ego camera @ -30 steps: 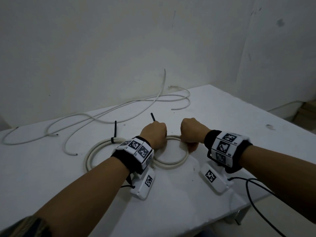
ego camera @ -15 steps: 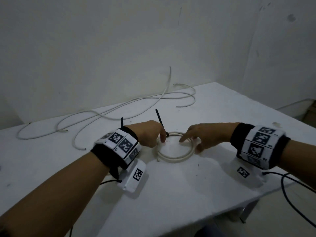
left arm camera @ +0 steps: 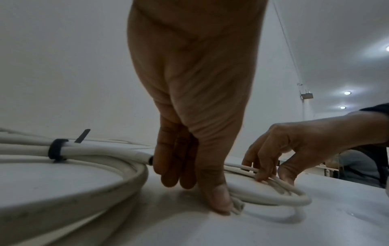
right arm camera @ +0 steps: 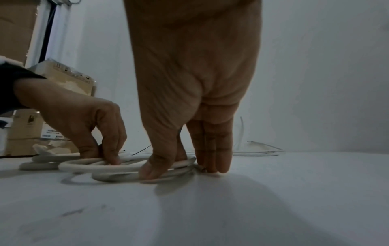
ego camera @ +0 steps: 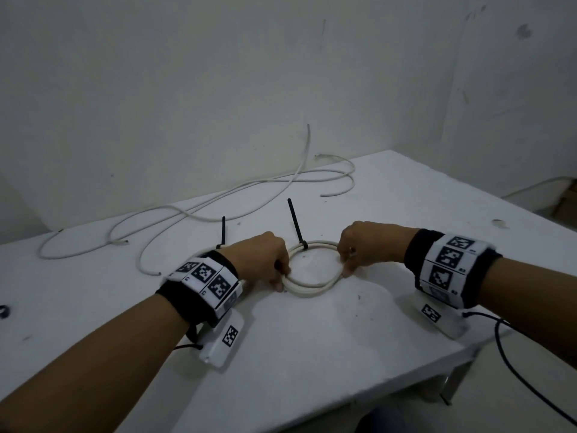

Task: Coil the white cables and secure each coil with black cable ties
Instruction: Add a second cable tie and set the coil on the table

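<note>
A small white cable coil point(ego camera: 313, 289) lies on the white table point(ego camera: 327, 348), bound at its far side by a black cable tie point(ego camera: 296, 225) whose tail stands up. My left hand point(ego camera: 282, 278) pinches the coil's left side, thumb pressed down on the strands point(left arm camera: 238, 205). My right hand point(ego camera: 345, 267) pinches its right side, thumb inside the loop and fingers outside point(right arm camera: 214, 159). A larger tied coil point(left arm camera: 88, 166) with its own black tie point(ego camera: 223, 230) sits behind my left wrist, partly hidden.
Loose white cables point(ego camera: 199, 210) sprawl along the back of the table by the wall, one end rising against it. The table's front-right edge point(ego camera: 437, 367) is near my right wrist. Cardboard boxes point(right arm camera: 63, 78) stand beyond the table.
Both hands were fists at the coil's far side. The right hand then reached out with a finger, and now each hand pinches one side of the small coil.
</note>
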The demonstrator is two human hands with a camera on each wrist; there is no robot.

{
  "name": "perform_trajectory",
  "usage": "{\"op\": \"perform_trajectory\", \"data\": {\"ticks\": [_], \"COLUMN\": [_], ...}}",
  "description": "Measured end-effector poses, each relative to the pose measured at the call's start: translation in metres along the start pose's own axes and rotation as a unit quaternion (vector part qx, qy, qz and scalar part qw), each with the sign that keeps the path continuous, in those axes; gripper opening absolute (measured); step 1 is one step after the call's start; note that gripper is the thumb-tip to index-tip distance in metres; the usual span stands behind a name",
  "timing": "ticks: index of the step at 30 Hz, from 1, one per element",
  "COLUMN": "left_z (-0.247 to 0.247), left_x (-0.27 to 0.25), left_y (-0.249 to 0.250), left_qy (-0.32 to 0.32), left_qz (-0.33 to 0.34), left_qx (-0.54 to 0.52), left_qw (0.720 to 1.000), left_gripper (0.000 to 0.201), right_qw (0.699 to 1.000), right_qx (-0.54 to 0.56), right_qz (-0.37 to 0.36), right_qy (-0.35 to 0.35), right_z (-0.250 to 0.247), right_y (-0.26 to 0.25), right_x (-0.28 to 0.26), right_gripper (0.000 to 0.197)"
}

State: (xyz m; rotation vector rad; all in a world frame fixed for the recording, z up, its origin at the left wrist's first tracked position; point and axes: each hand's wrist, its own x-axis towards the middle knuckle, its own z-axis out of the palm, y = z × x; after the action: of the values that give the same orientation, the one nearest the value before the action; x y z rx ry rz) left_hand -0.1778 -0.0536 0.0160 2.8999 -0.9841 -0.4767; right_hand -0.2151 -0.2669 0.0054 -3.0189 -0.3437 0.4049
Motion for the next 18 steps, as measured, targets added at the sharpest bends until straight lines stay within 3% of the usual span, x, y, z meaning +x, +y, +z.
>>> {"op": "perform_trajectory", "data": {"ticks": [4,13,18], "left_z": [0.001,0.005,0.008], "left_x": [-0.001,-0.003,-0.004], "left_y": [-0.006,0.000,0.004], "left_qy": [0.019,0.020,0.017], "left_qz": [0.003,-0.007,-0.016], "left_qx": [-0.027,0.035,0.010], "left_qw": [0.999,0.999,1.000], "left_gripper": [0.033,0.033,0.042], "right_qw": [1.000,1.000,0.994], "right_qx": [0.015,0.004,0.100], "right_qz": [0.006,0.009,0.036], "right_qy": [-0.002,-0.002,0.014], "right_z": [-0.003,0.003,-0.002], "right_y": [0.000,-0.004,0.005], "right_x": [-0.003,-0.011,-0.015], "right_gripper": [0.039,0.038,0.058]}}
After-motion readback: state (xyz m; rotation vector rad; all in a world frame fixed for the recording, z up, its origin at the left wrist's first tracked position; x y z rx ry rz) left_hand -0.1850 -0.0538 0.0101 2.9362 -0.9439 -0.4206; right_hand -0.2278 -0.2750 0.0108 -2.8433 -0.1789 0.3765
